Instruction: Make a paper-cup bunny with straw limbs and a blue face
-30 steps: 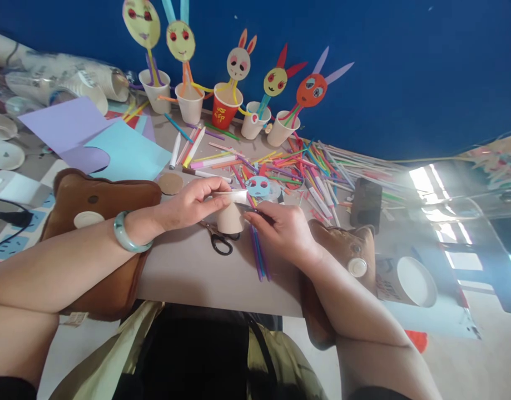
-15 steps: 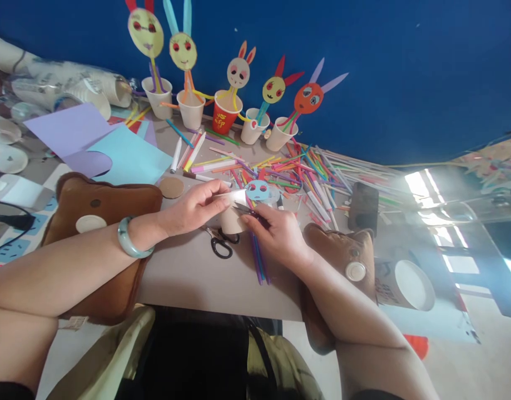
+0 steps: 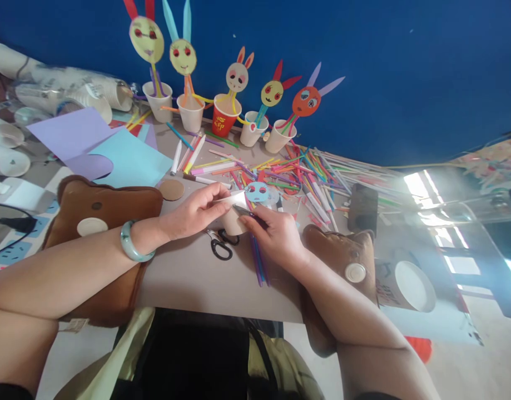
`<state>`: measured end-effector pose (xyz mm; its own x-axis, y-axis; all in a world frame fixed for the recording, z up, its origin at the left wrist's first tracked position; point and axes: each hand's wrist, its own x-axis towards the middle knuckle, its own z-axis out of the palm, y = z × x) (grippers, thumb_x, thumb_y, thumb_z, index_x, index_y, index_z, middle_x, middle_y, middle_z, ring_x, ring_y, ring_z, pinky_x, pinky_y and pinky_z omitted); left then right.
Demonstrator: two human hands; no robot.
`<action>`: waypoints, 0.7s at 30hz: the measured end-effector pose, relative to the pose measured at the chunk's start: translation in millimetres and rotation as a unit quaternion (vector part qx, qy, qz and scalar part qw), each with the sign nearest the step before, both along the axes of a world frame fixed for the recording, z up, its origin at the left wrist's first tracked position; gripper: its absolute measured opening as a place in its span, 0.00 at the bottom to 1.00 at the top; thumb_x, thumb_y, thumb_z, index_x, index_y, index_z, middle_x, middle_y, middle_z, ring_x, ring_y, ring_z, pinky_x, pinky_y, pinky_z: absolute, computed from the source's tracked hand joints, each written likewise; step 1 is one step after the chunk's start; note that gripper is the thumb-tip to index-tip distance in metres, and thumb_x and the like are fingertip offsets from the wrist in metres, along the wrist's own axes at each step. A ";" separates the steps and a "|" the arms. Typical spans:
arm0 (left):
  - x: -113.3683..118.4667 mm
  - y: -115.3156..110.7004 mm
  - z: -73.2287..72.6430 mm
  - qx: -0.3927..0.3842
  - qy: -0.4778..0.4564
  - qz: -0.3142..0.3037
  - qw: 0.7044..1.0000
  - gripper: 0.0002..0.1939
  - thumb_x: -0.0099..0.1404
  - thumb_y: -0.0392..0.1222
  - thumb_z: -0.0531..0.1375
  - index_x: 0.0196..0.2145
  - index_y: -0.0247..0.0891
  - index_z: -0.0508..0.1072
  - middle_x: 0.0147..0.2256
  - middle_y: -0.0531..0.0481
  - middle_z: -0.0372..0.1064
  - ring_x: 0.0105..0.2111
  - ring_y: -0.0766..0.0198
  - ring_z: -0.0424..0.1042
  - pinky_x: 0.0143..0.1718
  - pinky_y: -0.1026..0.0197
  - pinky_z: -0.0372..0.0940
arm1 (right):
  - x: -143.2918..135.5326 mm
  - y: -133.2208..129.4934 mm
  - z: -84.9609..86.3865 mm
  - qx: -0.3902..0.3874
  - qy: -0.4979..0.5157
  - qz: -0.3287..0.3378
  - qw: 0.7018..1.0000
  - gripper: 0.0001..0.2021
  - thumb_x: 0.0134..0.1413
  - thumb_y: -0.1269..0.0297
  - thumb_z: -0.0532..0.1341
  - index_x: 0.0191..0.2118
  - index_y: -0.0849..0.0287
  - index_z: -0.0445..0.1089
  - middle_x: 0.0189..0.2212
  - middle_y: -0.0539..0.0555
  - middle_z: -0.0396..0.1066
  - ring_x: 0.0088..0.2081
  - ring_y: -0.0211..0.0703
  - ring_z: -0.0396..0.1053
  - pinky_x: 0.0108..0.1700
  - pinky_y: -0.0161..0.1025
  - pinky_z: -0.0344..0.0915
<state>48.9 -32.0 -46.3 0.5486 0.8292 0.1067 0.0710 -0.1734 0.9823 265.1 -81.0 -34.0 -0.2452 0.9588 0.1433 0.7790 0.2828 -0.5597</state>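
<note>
Paper cup [image 3: 235, 224] is hanging out mid-table [image 3: 188, 283], tilting a bit; left hand [image 3: 197, 212] is pinching its upper edge, and the right hand's [image 3: 280, 236] fingers are gripping a dark pointed tool [image 3: 241, 209] at its side. Black-handled scissors [image 3: 221, 249] are lying just below, five cup puppets [image 3: 226, 120] are standing behind by the wall [image 3: 384, 83].

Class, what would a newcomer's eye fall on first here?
Probably the five paper-faced figures standing in cups before the blue wall. Next, mid-picture, the left hand holds a pale paper cup and the right hand a dark tool close to it. Beyond the hands lies a jumble of coloured sticks.
</note>
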 end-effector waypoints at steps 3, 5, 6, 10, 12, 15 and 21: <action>0.0 -0.3 -0.6 -0.007 -0.003 0.003 1.000 0.12 0.70 0.49 0.58 0.35 0.38 0.67 0.30 0.54 0.59 0.28 0.67 0.59 0.28 0.64 0.57 | 0.1 -0.1 0.0 -0.001 -0.004 -0.006 1.000 0.20 0.65 0.51 0.58 0.25 0.57 0.64 0.19 0.46 0.62 0.23 0.34 0.53 0.29 0.35 0.48; 0.0 -0.5 -0.3 -0.014 -0.004 0.005 1.000 0.12 0.70 0.50 0.58 0.35 0.38 0.67 0.30 0.54 0.60 0.28 0.67 0.59 0.28 0.64 0.58 | 0.1 -0.4 0.1 -0.002 -0.005 -0.008 1.000 0.20 0.65 0.51 0.58 0.25 0.57 0.64 0.19 0.46 0.63 0.23 0.35 0.54 0.29 0.35 0.49; 0.0 -0.7 0.1 -0.019 -0.004 0.004 1.000 0.13 0.70 0.51 0.59 0.35 0.38 0.67 0.30 0.54 0.60 0.28 0.66 0.60 0.28 0.63 0.58 | 0.0 -0.5 0.2 -0.003 -0.004 -0.007 1.000 0.20 0.65 0.51 0.58 0.25 0.57 0.64 0.20 0.46 0.63 0.23 0.35 0.54 0.29 0.35 0.49; 0.1 -0.3 2.9 -0.030 -0.003 0.008 1.000 0.14 0.69 0.52 0.59 0.35 0.38 0.68 0.31 0.53 0.63 0.30 0.66 0.61 0.30 0.63 0.59 | -0.4 0.3 1.8 -0.007 0.041 -0.012 0.999 0.22 0.64 0.48 0.58 0.24 0.57 0.64 0.20 0.46 0.62 0.24 0.35 0.55 0.29 0.35 0.51; 0.3 0.7 3.9 -0.042 -0.013 0.014 0.999 0.15 0.68 0.53 0.60 0.36 0.38 0.68 0.32 0.52 0.65 0.31 0.65 0.63 0.32 0.63 0.60 | -0.1 2.1 2.5 -0.031 0.116 -0.004 0.993 0.25 0.64 0.43 0.56 0.23 0.57 0.64 0.19 0.47 0.60 0.24 0.35 0.56 0.29 0.35 0.53; 0.5 2.6 3.1 -0.081 -0.039 0.023 0.996 0.18 0.66 0.55 0.63 0.37 0.36 0.69 0.34 0.51 0.68 0.33 0.65 0.66 0.35 0.62 0.62 | 1.4 5.7 2.0 -0.089 0.243 0.012 0.966 0.30 0.63 0.34 0.50 0.25 0.57 0.65 0.17 0.46 0.56 0.21 0.35 0.53 0.25 0.35 0.53; 0.7 2.9 1.8 -0.131 -0.091 0.031 0.987 0.19 0.63 0.55 0.66 0.37 0.36 0.71 0.35 0.51 0.70 0.36 0.65 0.69 0.40 0.62 0.64 | 4.0 2.9 -4.4 0.033 0.138 -0.035 0.989 0.31 0.53 0.29 0.57 0.30 0.57 0.67 0.21 0.47 0.62 0.24 0.35 0.55 0.28 0.35 0.55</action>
